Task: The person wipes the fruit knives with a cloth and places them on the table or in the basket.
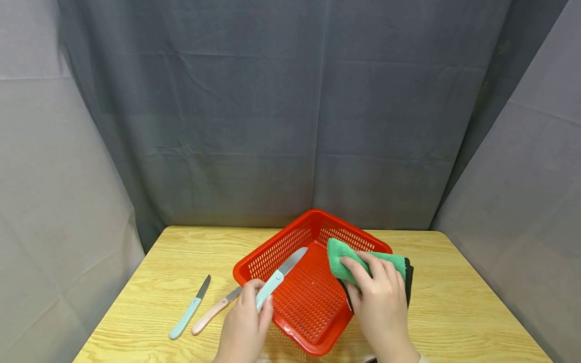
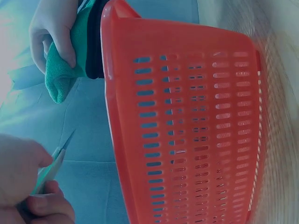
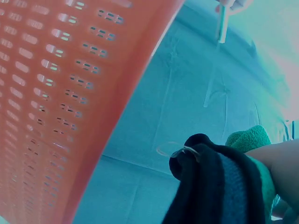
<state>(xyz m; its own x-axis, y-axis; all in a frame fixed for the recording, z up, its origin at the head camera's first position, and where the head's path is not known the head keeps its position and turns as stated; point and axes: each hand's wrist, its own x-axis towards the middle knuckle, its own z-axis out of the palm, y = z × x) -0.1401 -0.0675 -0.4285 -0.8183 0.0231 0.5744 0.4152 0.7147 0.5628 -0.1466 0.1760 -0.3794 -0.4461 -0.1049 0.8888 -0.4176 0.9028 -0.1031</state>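
My left hand (image 1: 245, 317) grips the light blue handle of a small knife (image 1: 270, 288). The blade points up and away, above the left part of a red plastic basket (image 1: 308, 302). A folded green cloth (image 1: 340, 259) with a black border is held in my right hand (image 1: 381, 297), over the basket's right side. Blade and cloth are apart. In the left wrist view, the left hand (image 2: 28, 182) and the knife (image 2: 56, 161) are beside the basket wall (image 2: 126, 93). The cloth's dark folded edge (image 3: 210, 172) fills the lower right wrist view.
Left of the basket lie a second light blue knife (image 1: 185, 317) and a pink-handled knife (image 1: 211, 315), its blade tip out of sight by the basket. All rest on a wood-grain table (image 1: 463, 302). Grey curtains (image 1: 249, 126) hang behind and at both sides.
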